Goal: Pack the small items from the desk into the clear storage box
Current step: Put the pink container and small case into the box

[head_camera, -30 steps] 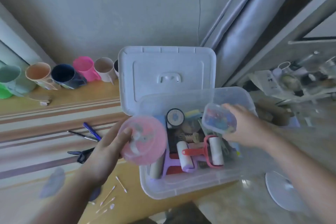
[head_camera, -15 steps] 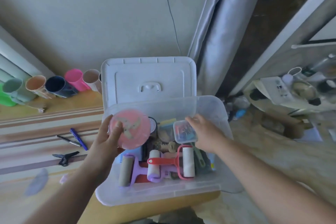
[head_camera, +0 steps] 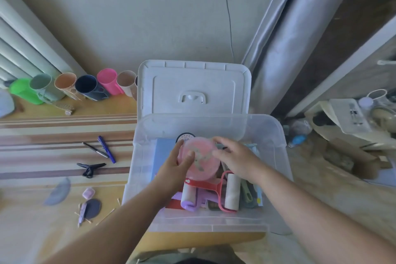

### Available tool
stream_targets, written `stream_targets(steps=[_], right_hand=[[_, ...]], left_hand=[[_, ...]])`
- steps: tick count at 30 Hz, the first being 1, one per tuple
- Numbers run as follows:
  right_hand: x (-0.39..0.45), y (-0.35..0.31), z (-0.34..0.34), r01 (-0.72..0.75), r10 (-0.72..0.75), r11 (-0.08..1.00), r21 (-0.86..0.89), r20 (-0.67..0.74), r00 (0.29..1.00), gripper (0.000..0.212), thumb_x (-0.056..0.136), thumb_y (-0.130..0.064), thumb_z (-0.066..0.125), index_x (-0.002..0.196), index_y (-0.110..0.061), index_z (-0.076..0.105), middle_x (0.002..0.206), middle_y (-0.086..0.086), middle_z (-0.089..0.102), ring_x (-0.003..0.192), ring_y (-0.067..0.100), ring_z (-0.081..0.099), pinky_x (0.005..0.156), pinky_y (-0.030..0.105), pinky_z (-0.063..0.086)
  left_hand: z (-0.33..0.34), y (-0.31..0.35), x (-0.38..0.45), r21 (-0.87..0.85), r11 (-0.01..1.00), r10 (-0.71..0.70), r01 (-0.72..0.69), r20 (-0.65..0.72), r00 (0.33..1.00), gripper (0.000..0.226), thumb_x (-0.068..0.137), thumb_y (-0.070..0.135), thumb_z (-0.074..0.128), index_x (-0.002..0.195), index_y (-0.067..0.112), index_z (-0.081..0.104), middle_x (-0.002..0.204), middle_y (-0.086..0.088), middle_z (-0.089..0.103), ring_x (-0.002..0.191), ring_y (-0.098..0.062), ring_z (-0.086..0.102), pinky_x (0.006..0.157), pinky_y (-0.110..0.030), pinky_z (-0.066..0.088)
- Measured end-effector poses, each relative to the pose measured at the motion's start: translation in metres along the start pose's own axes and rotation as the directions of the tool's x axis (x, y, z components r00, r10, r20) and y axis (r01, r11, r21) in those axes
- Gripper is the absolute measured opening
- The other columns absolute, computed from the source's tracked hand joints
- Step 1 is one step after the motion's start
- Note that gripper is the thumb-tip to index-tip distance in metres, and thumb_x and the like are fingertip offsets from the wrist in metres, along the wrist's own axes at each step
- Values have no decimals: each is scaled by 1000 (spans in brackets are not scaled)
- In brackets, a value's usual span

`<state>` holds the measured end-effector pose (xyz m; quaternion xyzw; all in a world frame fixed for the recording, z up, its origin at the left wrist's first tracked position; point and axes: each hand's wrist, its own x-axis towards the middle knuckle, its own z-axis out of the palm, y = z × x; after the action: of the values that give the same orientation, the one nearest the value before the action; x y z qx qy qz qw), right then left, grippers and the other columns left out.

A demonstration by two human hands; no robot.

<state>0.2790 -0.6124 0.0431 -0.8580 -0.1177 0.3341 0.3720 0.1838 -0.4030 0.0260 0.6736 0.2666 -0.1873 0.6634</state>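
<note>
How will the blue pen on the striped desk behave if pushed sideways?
The blue pen looks like a slim, rigid cylinder lying flat on the striped desk, so it probably rolls rather than slides. Likely light. It may bump the thin black pen lying close beside it.

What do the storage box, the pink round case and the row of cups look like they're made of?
Storage box: clear, slightly frosted plastic; the contents show through its walls.
Pink case: translucent glossy plastic, probably; pale shapes show through the lid. Both hands, left and right, are on it.
Cups: opaque matte plastic by the look, though ceramic can't be ruled out.
</note>
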Motion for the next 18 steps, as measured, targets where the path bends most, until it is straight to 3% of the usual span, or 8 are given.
stream_targets(steps=[3, 5, 7, 9, 11, 14, 16, 18], right_hand=[[10, 0, 15, -100, 100, 995, 28, -31, 994, 82, 78, -77, 66, 150, -41, 47, 147, -17, 56, 134, 11, 53, 113, 43, 45], [15, 7, 18, -96, 83, 982, -164, -86, 993, 78, 81, -75, 64, 150, -43, 44, 145, -8, 58, 140, 23, 44, 112, 44, 43], [15, 10, 19, -93, 88, 940, -329, -28, 996, 79, 85, -77, 61, 153, -41, 41, 145, 1, 58, 144, 34, 34, 112, 47, 39], [14, 11, 19, -120, 154, 905, -409, 51, 987, 85, 88, -77, 59, 158, -34, 36, 147, 7, 57, 148, 37, 28, 114, 48, 37], [16, 13, 18, -119, 173, 863, -491, 66, 983, 72, 92, -76, 53, 149, -31, 44, 137, 5, 62, 142, 39, 33, 107, 50, 40], [25, 11, 19, -126, 205, 741, -660, 44, 978, 50, 103, -67, 34, 122, -26, 54, 137, 0, 59, 132, 38, 40, 99, 52, 42], [34, 10, 21, -134, 223, 694, -708, 34, 974, 55, 107, -64, 25, 126, -24, 58, 145, -3, 53, 133, 37, 39, 103, 53, 41], [42, 14, 22, -100, 184, 691, -716, 41, 982, 53, 108, -63, 25, 127, -27, 58, 148, -7, 50, 129, 37, 40, 100, 50, 41]], left_hand=[[17, -2, 11, 149, 989, -13, 16, -20, 1000, 84, 80, 73, 65, 151, 55, 25, 126, -2, 67, 110, -14, 69, 103, -41, 53], [22, -6, 13, 287, 958, -15, 16, -5, 1000, 75, 89, 66, 61, 152, 45, 26, 116, -2, 70, 101, -13, 68, 92, -34, 52], [22, -13, 13, 441, 898, -1, 3, -4, 1000, 66, 94, 62, 56, 151, 37, 32, 111, 2, 70, 96, -11, 66, 81, -30, 50], [19, -20, 14, 500, 866, 21, -13, -10, 1000, 61, 93, 62, 56, 146, 36, 42, 108, 11, 72, 92, -7, 67, 81, -30, 53], [16, -23, 16, 518, 855, 28, -17, -12, 1000, 53, 95, 57, 54, 144, 37, 47, 103, 13, 73, 88, -5, 68, 78, -28, 53], [15, -23, 21, 598, 800, 36, -37, 14, 999, 41, 99, 39, 49, 140, 33, 51, 97, 4, 72, 87, -18, 66, 79, -37, 51], [14, -25, 21, 630, 772, 81, -89, 40, 996, 37, 95, 27, 49, 132, 29, 54, 90, 0, 68, 84, -23, 61, 77, -39, 50], [10, -26, 15, 685, 713, 141, -154, 76, 987, 42, 94, 24, 50, 136, 29, 50, 105, -1, 65, 95, -24, 59, 70, -31, 40]])
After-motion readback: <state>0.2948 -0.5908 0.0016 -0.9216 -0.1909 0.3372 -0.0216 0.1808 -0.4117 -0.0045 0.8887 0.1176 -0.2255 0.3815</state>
